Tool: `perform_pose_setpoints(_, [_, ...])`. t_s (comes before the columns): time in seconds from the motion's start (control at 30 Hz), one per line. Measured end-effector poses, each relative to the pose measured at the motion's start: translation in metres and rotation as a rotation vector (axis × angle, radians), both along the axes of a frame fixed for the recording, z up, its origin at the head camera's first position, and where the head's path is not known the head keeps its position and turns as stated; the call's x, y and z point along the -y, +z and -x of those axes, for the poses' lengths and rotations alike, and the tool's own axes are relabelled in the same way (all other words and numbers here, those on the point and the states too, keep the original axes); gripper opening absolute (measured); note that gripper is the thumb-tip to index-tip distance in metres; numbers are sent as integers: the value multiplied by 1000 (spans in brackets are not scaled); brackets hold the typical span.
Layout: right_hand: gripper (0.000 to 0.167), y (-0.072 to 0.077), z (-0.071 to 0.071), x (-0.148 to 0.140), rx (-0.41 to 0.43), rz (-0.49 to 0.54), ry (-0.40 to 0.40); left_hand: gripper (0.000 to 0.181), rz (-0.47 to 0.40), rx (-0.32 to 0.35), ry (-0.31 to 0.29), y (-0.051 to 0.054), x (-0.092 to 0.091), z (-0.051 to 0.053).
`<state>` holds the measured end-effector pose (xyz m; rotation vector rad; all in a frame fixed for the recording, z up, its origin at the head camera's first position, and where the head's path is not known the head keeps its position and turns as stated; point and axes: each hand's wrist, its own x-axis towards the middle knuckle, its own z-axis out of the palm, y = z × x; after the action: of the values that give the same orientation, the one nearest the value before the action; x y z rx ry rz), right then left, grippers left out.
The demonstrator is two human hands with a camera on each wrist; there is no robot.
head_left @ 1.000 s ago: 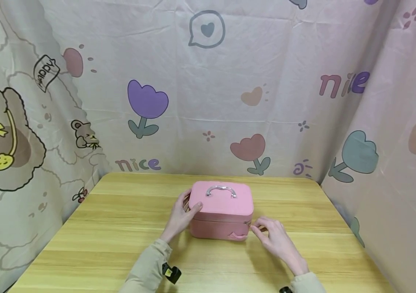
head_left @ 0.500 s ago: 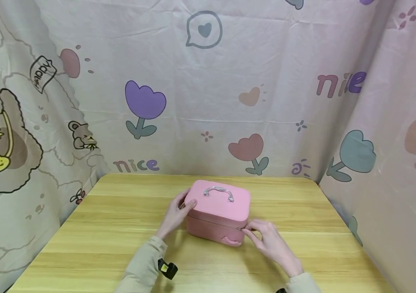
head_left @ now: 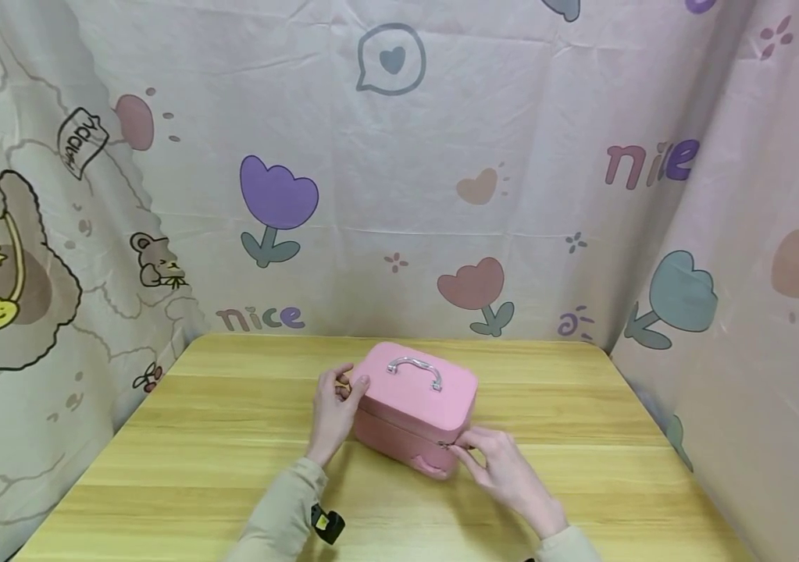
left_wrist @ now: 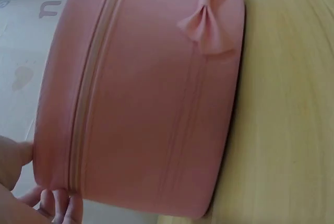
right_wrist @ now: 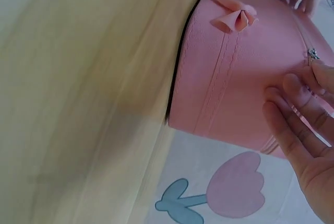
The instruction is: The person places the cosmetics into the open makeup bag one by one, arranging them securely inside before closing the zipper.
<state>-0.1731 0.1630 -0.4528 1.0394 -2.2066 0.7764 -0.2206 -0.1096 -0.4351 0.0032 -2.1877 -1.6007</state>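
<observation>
On the table stands a pink cosmetic case [head_left: 413, 390] with a silver handle [head_left: 416, 371] on its lid, turned at an angle. A bow [left_wrist: 207, 20] decorates its front. My left hand [head_left: 332, 410] holds the case's left end, thumb on the lid's edge and fingers bent against the side. At the front right corner my right hand [head_left: 504, 472] pinches the zipper pull [right_wrist: 313, 54] between thumb and index finger; the fingertips partly hide the pull. The lid is down, and a zipper track [left_wrist: 86, 93] runs along the seam below it.
A wooden table [head_left: 216, 437] carries the case, with bare wood on both sides of it. Printed curtains [head_left: 385, 156] hang behind and along both sides. A small black device [head_left: 327, 524] is strapped at the left wrist.
The case has turned clockwise, its front right corner coming nearer. My right hand has moved left and toward me with the zipper pull. My left hand has shifted slightly left along with the case.
</observation>
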Motion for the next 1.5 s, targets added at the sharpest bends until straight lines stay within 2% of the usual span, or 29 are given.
perform_pose_setpoints(0.13, [12, -2, -2, 8, -14, 10, 16, 46, 29, -35, 48, -3, -3, -3])
perform_pose_setpoints(0.23, [10, -2, -3, 16, -24, 25, 34, 57, 44, -20, 44, -2, -5, -6])
perform_pose_setpoints(0.37, [11, -3, -5, 27, -31, 34, 20, 71, 37, 11, -12, 1, -9, -9])
perform_pose_setpoints(0.5, [11, -2, -6, 37, -51, 12, -34, 80, 32, 26, -74, 4, -14, -13])
perform_pose_setpoints(0.67, [14, -2, -10, 48, -83, -20, -109, 92, 48, 49, -114, 7, -18, -16])
perform_pose_setpoints(1.07, [22, 1, -18, 67, -101, -53, -261, 101, 89, 36, -208, 9, -23, -16])
perform_pose_setpoints(1.27, [28, 4, -21, 74, -70, -54, -310, 97, 46, 31, -293, 8, -19, -10])
perform_pose_setpoints(1.37, [31, 5, -21, 75, -63, -77, -329, 99, -13, 34, -356, 7, -17, -5])
perform_pose_setpoints(1.5, [36, 4, -20, 76, -83, -83, -324, 102, -76, 53, -410, 7, -14, -3])
